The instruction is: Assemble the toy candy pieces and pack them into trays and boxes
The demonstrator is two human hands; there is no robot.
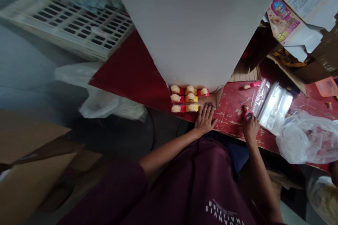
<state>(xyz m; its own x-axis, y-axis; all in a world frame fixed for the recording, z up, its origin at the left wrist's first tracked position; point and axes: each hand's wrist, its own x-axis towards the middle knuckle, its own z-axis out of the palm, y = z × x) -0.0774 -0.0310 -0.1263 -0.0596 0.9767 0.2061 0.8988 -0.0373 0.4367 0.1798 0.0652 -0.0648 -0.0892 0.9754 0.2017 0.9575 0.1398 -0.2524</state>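
My left hand [205, 119] lies flat with its fingers stretched over the front of a shallow cardboard tray [218, 99]. Beside its fingertips stand rows of small toys [191, 97] with round cream heads and red or yellow bodies. My right hand [250, 128] rests on the red table to the right, its fingers closed on a small red toy [247, 112] with a tan head. Farther back lies another red toy [252, 85]. Clear plastic bags [274, 107] are stacked just right of my right hand.
A tall white panel [195, 35] rises behind the toys. The red table [232, 107] has scraped paint. Open cartons [287, 68] and a printed box [286, 21] stand at the right, near a crumpled clear bag [306, 137]. A white plastic crate [79, 24] is at the left.
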